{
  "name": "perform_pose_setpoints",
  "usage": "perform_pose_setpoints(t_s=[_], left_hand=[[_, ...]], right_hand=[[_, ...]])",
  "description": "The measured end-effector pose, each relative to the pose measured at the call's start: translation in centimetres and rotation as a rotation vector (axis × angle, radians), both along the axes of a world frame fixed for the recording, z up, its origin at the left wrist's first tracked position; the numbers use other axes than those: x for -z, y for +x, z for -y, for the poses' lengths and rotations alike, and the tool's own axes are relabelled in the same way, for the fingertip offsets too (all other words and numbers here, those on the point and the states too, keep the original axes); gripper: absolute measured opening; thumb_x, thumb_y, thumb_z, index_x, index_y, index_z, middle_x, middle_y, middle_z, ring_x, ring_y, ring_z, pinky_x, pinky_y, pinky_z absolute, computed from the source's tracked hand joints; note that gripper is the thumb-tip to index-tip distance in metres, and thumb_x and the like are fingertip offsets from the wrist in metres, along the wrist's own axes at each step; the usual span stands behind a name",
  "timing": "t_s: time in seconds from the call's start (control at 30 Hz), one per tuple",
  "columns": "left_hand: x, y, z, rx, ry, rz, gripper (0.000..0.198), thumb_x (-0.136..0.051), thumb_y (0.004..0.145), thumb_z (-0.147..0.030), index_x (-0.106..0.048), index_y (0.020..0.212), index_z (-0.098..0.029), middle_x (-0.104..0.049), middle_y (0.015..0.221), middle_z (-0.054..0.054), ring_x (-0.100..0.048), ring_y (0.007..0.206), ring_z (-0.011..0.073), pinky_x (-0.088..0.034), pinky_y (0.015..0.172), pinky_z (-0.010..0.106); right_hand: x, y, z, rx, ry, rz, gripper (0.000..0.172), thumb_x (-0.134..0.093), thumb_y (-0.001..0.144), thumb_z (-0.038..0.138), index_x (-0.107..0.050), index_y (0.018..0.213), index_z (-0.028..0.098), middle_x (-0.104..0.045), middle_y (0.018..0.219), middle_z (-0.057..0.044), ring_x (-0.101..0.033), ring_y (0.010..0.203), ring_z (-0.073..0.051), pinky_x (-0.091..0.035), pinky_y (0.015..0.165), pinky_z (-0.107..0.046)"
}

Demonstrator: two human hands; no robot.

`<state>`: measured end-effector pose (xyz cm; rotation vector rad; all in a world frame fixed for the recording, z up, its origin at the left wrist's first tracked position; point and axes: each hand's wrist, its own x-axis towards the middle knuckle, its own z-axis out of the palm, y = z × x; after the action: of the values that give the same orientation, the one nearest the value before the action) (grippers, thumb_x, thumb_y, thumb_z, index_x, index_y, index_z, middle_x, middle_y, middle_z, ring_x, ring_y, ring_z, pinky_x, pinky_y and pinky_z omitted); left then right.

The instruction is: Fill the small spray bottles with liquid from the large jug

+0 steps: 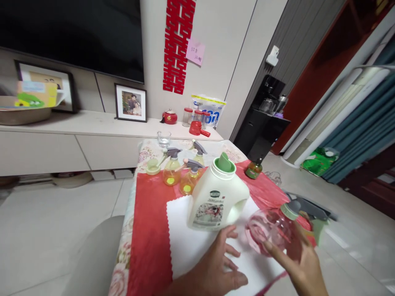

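My right hand [304, 259] grips a clear pink spray bottle [265, 230], tilted over the right side of the white sheet [182, 230]. Its collar is pale green, and the grey trigger head beyond it is smeared by motion. Fingers spread and holding nothing, my left hand [217, 265] hovers just in front of a large cream detergent jug [205, 197]. That jug stands upright with its green pouring spout showing and no cap on it. Behind it are several yellow-tinted spray bottles [171, 172] with grey heads, and a pale green round cap [153, 166].
A red cloth [148, 230] covers much of the table. A small dark green bottle [253, 169] stands at the right edge and a glass cup [164, 137] at the back. On the cabinet [105, 125] are red-lidded jars [187, 117], a red scoop [196, 128] and a white-blue bag [212, 109].
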<state>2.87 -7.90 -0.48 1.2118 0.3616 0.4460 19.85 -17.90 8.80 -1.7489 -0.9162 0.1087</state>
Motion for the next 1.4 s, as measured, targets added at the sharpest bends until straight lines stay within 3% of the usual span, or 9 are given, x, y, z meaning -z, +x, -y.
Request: perform_pose_setpoints(t_s=[0.13,0.27,0.37,0.57,0.7,0.8,0.93,1.07,1.4], left_hand=[[-3.3,-1.4,1.2,0.128,-0.152,0.169,0.127,-0.1,0.05,-0.042,-0.027,0.153,-0.029,-0.049,0.143,0.019,-0.061,0.115,0.0327,-0.05,0.099,0.052],[-4.3,-2.5,2.3,-0.044,-0.186,0.306,0.115,-0.097,0.055,-0.05,-0.037,0.15,-0.022,-0.049,0.147,0.019,-0.051,0.133,0.0371,-0.039,0.113,0.051],[-4.5,-3.4,2.7,-0.077,-0.216,0.307,0.103,-0.097,0.056,-0.044,-0.046,0.143,-0.023,-0.056,0.14,0.016,-0.056,0.127,0.036,-0.043,0.109,0.048],[-5.8,-5.4,3.4,-0.103,-0.201,0.337,0.088,-0.087,0.072,-0.044,-0.043,0.145,-0.023,-0.061,0.132,0.013,-0.06,0.121,0.0331,-0.044,0.107,0.048],[-6.7,-7.3,3.2,-0.143,0.145,0.126,0.075,-0.075,0.085,-0.044,-0.041,0.148,-0.023,-0.049,0.145,0.014,-0.046,0.137,0.0333,-0.033,0.118,0.05],[-8.1,-8.5,2.3,-0.223,0.377,-0.024,0.057,-0.067,0.09,-0.048,-0.056,0.139,-0.021,-0.048,0.146,0.015,-0.04,0.141,0.0345,-0.025,0.123,0.05],[-11.0,-9.1,1.1,-0.113,0.19,0.125,0.046,-0.054,0.098,-0.047,-0.06,0.137,-0.023,-0.06,0.137,0.01,-0.05,0.134,0.0296,-0.031,0.12,0.046],[-12.6,-9.3,0.6,0.013,-0.029,0.284,0.046,-0.069,0.09,-0.044,-0.066,0.128,-0.019,-0.07,0.119,0.01,-0.062,0.118,0.0289,-0.041,0.109,0.044],[-10.6,-7.8,1.4,-0.339,-0.103,0.172,0.048,-0.094,0.059,-0.037,-0.063,0.091,-0.018,-0.068,0.087,0.002,-0.064,0.085,0.0186,-0.049,0.076,0.029]], right_hand=[[1.2,-5.1,2.2,-0.15,-0.013,-0.165,0.078,-0.08,0.073,0.049,-0.052,0.141,0.022,-0.064,0.134,-0.015,-0.067,0.115,-0.034,-0.057,0.094,-0.042],[3.7,-7.5,2.8,-0.173,-0.006,-0.193,0.095,-0.078,0.075,0.054,-0.036,0.153,0.02,-0.049,0.151,-0.017,-0.049,0.138,-0.036,-0.043,0.113,-0.049],[4.6,-8.7,2.8,-0.295,0.017,-0.308,0.11,-0.078,0.074,0.059,-0.022,0.16,0.022,-0.037,0.16,-0.016,-0.038,0.147,-0.036,-0.041,0.116,-0.047],[4.5,-11.0,2.5,-0.419,0.111,-0.655,0.139,-0.091,0.059,0.053,-0.003,0.163,0.026,-0.047,0.154,-0.017,-0.054,0.133,-0.037,-0.051,0.105,-0.045],[4.6,-11.1,2.7,-0.377,0.119,-0.628,0.136,-0.091,0.059,0.048,-0.006,0.163,0.024,-0.042,0.157,-0.018,-0.051,0.136,-0.039,-0.05,0.106,-0.047],[4.7,-10.9,3.3,-0.445,0.08,-0.679,0.124,-0.088,0.061,0.045,-0.018,0.162,0.03,-0.038,0.161,-0.011,-0.044,0.142,-0.038,-0.044,0.112,-0.049],[5.5,-11.4,4.1,-0.641,0.022,-0.815,0.119,-0.088,0.057,0.046,-0.028,0.158,0.034,-0.047,0.155,-0.009,-0.044,0.142,-0.04,-0.044,0.11,-0.052],[7.2,-11.5,4.5,-0.694,-0.053,-0.727,0.115,-0.083,0.06,0.062,-0.03,0.157,0.031,-0.048,0.153,-0.013,-0.042,0.142,-0.04,-0.041,0.111,-0.055],[6.8,-10.8,2.5,-0.649,-0.001,-0.445,0.117,-0.089,0.052,0.062,-0.042,0.152,0.024,-0.042,0.158,-0.014,-0.025,0.151,-0.04,-0.028,0.121,-0.051]])
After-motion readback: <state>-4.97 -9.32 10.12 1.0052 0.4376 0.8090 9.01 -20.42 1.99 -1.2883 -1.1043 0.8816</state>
